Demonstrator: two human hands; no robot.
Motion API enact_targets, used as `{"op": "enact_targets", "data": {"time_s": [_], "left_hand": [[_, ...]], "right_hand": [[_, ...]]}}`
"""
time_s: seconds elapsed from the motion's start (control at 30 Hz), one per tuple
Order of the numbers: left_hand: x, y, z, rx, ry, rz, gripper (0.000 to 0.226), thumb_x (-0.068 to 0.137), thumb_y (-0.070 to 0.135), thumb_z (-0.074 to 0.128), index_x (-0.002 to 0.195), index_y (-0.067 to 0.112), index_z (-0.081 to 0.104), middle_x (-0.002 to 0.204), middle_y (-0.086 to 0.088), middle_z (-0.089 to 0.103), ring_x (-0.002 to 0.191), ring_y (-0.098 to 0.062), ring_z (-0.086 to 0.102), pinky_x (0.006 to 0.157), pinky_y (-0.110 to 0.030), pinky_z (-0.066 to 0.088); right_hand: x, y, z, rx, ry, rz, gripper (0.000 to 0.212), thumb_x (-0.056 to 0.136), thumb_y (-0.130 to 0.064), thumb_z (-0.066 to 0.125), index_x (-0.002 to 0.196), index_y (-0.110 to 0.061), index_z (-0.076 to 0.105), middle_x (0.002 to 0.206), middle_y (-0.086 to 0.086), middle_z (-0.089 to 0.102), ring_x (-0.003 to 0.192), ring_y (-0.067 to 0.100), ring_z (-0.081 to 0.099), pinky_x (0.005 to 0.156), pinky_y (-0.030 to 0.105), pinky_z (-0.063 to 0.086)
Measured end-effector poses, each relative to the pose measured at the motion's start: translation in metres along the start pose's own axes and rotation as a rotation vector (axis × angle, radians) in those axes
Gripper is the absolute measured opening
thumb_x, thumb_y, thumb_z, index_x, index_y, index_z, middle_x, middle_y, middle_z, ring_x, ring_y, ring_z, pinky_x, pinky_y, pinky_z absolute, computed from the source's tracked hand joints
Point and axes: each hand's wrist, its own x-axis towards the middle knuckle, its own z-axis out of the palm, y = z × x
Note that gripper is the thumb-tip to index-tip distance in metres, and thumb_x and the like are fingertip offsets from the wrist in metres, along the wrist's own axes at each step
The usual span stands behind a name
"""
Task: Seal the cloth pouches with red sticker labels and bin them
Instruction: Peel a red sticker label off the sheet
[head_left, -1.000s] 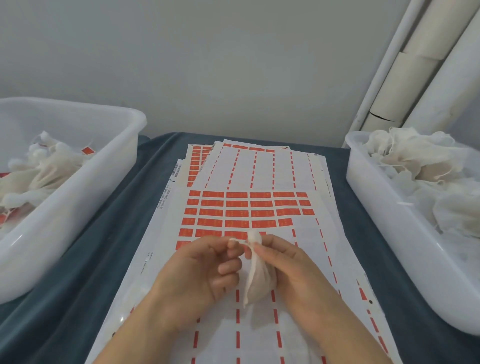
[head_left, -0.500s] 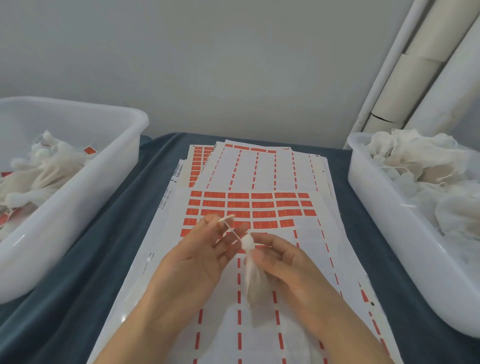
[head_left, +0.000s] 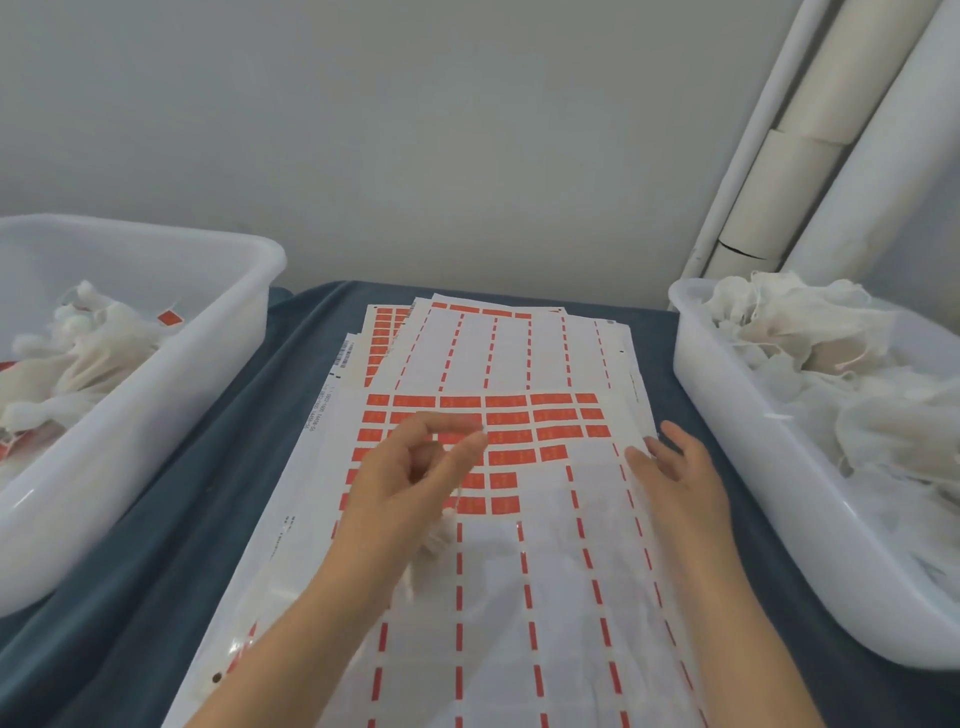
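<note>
One pouch (head_left: 435, 538) is in work now. It hangs just under my left hand (head_left: 405, 483), low over the sheet (head_left: 519, 597), and shows only as a white blur. The thumb and first finger of this hand are curled together in a narrow pinch, and I judge they hold the pouch by its string (head_left: 458, 493). The string is very thin and faint in the picture, so I am not fully sure. My right hand (head_left: 675, 478) lies flat on the right side of the sheet with straight fingers and holds nothing.

I judge the pouch to be very light and soft, thin cloth with a small filling, so it will swing and turn on the string. It is not fragile, but it gives nothing stiff to press a sticker against. The best place to take hold is the gathered neck, close under the knot, where the label must wrap.

Several things I cannot make out. The neck of the pouch is hidden behind my left hand. The print on the stickers (head_left: 506, 415) is too small to read. The left bin (head_left: 130, 426) and the right bin (head_left: 727, 426) are both cut off by the frame, and how deep their piles go is not visible.
</note>
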Motion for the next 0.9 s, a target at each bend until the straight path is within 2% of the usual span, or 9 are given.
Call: {"op": "enact_targets", "data": {"time_s": [0.1, 0.23, 0.3, 0.37, 0.43, 0.57, 0.73, 0.83, 0.9], "left_hand": [[0.014, 0.005, 0.022, 0.182, -0.064, 0.063, 0.011, 0.078, 0.039, 0.065, 0.084, 0.041, 0.058, 0.047, 0.014, 0.05, 0.045, 0.004, 0.047, 0.044, -0.005, 0.041], [0.02, 0.002, 0.048, 0.282, -0.043, 0.133, 0.022, 0.085, 0.033, 0.062, 0.106, 0.039, 0.062, 0.054, 0.014, 0.046, 0.048, -0.005, 0.045, 0.042, -0.002, 0.035], [0.023, -0.001, 0.055, 0.317, -0.047, 0.155, 0.029, 0.085, 0.035, 0.06, 0.114, 0.038, 0.06, 0.059, 0.016, 0.045, 0.051, -0.005, 0.044, 0.044, -0.004, 0.036], [0.024, -0.002, 0.059, 0.34, -0.055, 0.18, 0.035, 0.085, 0.038, 0.059, 0.12, 0.04, 0.056, 0.062, 0.018, 0.044, 0.054, -0.005, 0.045, 0.049, -0.005, 0.035], [0.025, -0.003, 0.062, 0.354, -0.071, 0.206, 0.037, 0.085, 0.04, 0.059, 0.122, 0.042, 0.054, 0.066, 0.022, 0.045, 0.056, -0.003, 0.046, 0.05, -0.004, 0.034], [0.022, -0.01, 0.066, 0.362, -0.101, 0.223, 0.037, 0.085, 0.043, 0.057, 0.122, 0.043, 0.053, 0.076, 0.026, 0.048, 0.063, 0.0, 0.051, 0.052, -0.003, 0.036], [0.019, -0.016, 0.066, 0.316, -0.099, 0.197, 0.036, 0.085, 0.045, 0.054, 0.12, 0.051, 0.046, 0.077, 0.028, 0.047, 0.067, 0.005, 0.052, 0.055, -0.002, 0.038], [0.017, -0.014, 0.065, 0.288, -0.095, 0.226, 0.028, 0.085, 0.045, 0.054, 0.099, 0.064, 0.039, 0.079, 0.029, 0.048, 0.069, 0.007, 0.053, 0.057, -0.001, 0.039], [0.016, -0.01, 0.064, 0.293, -0.081, 0.266, 0.028, 0.083, 0.046, 0.054, 0.097, 0.063, 0.038, 0.084, 0.029, 0.05, 0.069, 0.009, 0.053, 0.058, -0.001, 0.039]], "right_hand": [[0.002, -0.004, -0.003, 0.029, 0.022, 0.027, 0.053, 0.086, -0.034, 0.062, 0.134, -0.027, 0.04, 0.136, -0.001, 0.05, 0.107, 0.016, 0.054, 0.087, 0.039, 0.044], [-0.002, -0.006, -0.002, 0.028, -0.01, 0.06, 0.055, 0.084, -0.034, 0.065, 0.133, -0.027, 0.041, 0.13, 0.0, 0.054, 0.095, 0.015, 0.057, 0.086, 0.041, 0.049], [-0.001, -0.009, -0.005, -0.023, -0.069, 0.069, 0.053, 0.083, -0.034, 0.066, 0.13, -0.031, 0.043, 0.115, -0.005, 0.059, 0.089, 0.014, 0.061, 0.074, 0.037, 0.052], [0.0, -0.017, -0.013, -0.102, -0.171, 0.051, 0.043, 0.083, -0.03, 0.066, 0.12, -0.036, 0.046, 0.092, -0.014, 0.058, 0.076, 0.008, 0.061, 0.057, 0.026, 0.049], [0.002, -0.026, -0.019, -0.095, -0.283, 0.027, 0.033, 0.083, -0.026, 0.067, 0.111, -0.033, 0.051, 0.086, -0.009, 0.063, 0.076, 0.012, 0.065, 0.058, 0.026, 0.049], [-0.003, -0.031, -0.009, 0.076, -0.429, 0.046, 0.028, 0.081, -0.033, 0.068, 0.107, -0.026, 0.061, 0.095, 0.001, 0.071, 0.085, 0.025, 0.069, 0.082, 0.045, 0.055], [-0.011, -0.015, 0.004, 0.037, -0.353, -0.017, 0.027, 0.082, -0.047, 0.061, 0.105, -0.034, 0.059, 0.089, -0.007, 0.071, 0.074, 0.017, 0.07, 0.065, 0.032, 0.057], [-0.012, -0.013, 0.002, 0.065, -0.351, -0.091, 0.027, 0.078, -0.047, 0.061, 0.102, -0.034, 0.061, 0.083, -0.014, 0.071, 0.071, 0.011, 0.07, 0.06, 0.026, 0.056], [-0.016, -0.015, 0.002, 0.066, -0.349, -0.158, 0.031, 0.074, -0.05, 0.06, 0.1, -0.034, 0.062, 0.082, -0.018, 0.07, 0.071, 0.005, 0.069, 0.056, 0.019, 0.053]]}}
